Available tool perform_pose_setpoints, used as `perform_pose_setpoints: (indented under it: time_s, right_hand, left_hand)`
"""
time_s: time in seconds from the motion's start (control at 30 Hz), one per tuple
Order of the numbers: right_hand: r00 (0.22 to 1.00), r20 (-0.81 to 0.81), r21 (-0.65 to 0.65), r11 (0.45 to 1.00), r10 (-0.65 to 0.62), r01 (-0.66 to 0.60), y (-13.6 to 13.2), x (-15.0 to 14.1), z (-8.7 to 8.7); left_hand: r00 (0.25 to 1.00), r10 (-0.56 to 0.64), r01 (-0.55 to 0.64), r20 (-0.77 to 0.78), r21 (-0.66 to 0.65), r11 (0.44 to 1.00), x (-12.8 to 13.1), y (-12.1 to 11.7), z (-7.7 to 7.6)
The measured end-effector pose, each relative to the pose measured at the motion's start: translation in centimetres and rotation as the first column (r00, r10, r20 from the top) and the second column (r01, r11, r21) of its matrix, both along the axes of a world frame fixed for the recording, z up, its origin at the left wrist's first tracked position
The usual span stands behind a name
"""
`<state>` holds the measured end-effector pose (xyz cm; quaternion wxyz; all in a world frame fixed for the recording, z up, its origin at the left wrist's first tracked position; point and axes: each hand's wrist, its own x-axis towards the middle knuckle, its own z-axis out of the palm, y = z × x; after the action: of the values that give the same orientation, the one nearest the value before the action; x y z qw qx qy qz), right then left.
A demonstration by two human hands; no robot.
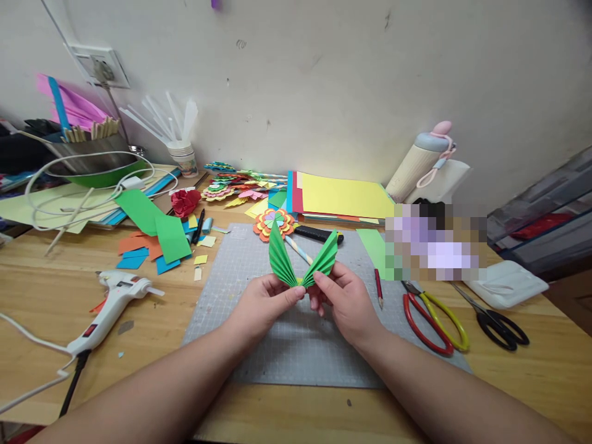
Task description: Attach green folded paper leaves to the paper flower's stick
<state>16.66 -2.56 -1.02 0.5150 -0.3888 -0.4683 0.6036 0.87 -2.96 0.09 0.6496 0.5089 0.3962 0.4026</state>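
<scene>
Both hands pinch a green pleated paper fan at its narrow middle, its two halves spreading up in a V above a grey cutting mat. My left hand grips the left half's base with thumb and fingers closed. My right hand closes on the right half's base. A striped paper straw lies on the mat behind the fan. A layered orange paper flower rests at the mat's far edge.
A white glue gun with its cord lies left. Red-and-yellow scissors, black scissors and a red pencil lie right. Coloured paper sheets, green strips, scraps, a cup of straws and a bottle crowd the back.
</scene>
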Motion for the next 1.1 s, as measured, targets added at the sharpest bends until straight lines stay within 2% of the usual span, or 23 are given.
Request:
perform_pose_setpoints:
  time_s: [0.13, 0.3, 0.53, 0.8, 1.0, 1.1]
  right_hand:
    - [1.0, 0.022, 0.003, 1.0, 0.022, -0.022, -0.1, -0.1, 0.0]
    - [0.999, 0.031, 0.005, 0.999, 0.039, -0.039, -0.1, -0.1, -0.1]
    - [0.998, 0.049, -0.01, 0.999, 0.045, -0.045, 0.0, -0.1, -0.1]
    - [1.0, 0.004, -0.04, 0.999, 0.029, -0.028, 0.1, -0.1, 0.1]
    - [0.999, -0.042, -0.085, 0.996, -0.005, 0.001, 0.5, 0.1, 0.1]
    - [0.998, -0.057, -0.115, 0.993, -0.031, 0.025, 0.7, 0.2, 0.1]
  left_hand:
    - [1.0, -0.021, 0.021, 0.004, 0.019, 1.0, 0.1, 0.0, 0.3]
    - [0.998, 0.061, -0.061, -0.025, -0.005, 0.998, 0.0, -0.1, 0.0]
    - [0.994, 0.085, -0.087, -0.066, -0.021, 0.996, -0.1, -0.1, -0.4]
    - [0.996, 0.087, -0.087, 0.0, -0.051, 0.995, 0.2, -0.1, -0.2]
    - [0.97, 0.211, -0.189, 0.12, -0.175, 0.966, 0.1, 0.6, -0.5]
    - [0.913, 0.396, -0.384, 0.096, -0.122, 0.915, -0.2, 1.0, -0.4]
